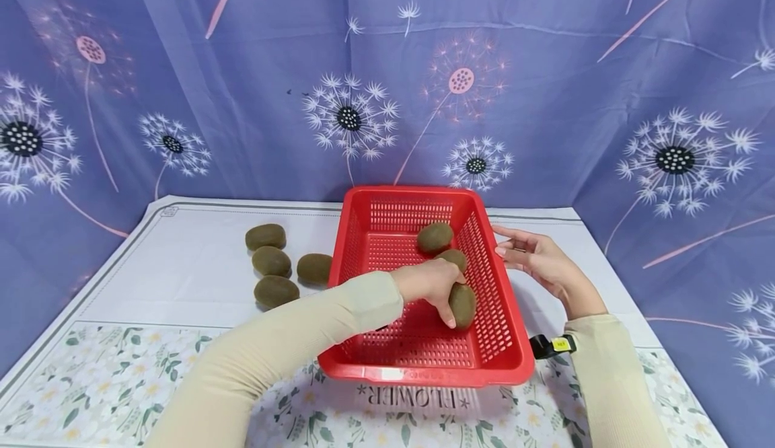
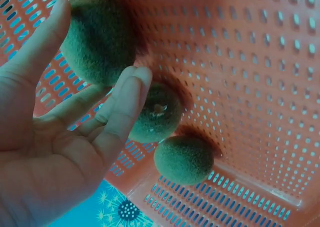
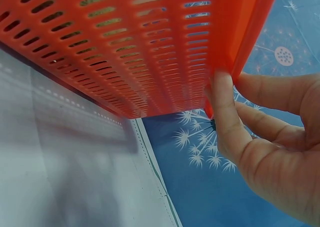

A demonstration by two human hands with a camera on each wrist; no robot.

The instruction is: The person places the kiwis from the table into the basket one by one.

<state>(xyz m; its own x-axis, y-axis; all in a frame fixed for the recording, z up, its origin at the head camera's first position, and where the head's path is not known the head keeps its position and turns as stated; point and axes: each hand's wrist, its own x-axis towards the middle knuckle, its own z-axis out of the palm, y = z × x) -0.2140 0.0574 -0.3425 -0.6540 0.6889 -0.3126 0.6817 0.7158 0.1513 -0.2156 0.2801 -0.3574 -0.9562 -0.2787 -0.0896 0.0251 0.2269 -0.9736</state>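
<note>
A red plastic basket (image 1: 424,375) with slotted walls stands on the table. Inside it my left hand (image 1: 432,285) has thumb and fingers on either side of a brown kiwifruit (image 1: 463,307), close to the right wall. In the left wrist view the thumb (image 2: 45,39) touches this kiwifruit's edge and the index finger reaches partly beneath it. Two more kiwifruit (image 1: 434,238) (image 1: 451,259) lie farther back along the same wall. My right hand (image 1: 539,263) holds the basket's right rim by the fingertips, thumb against the outer wall in the right wrist view.
Left of the basket, several kiwifruit (image 1: 270,261) lie on the white cloth (image 1: 181,266), one kiwifruit (image 1: 314,269) close to the basket's left side. A flowered curtain (image 1: 272,85) rises behind the table. A black strap (image 1: 547,346) with a yellow label sits at the right wrist.
</note>
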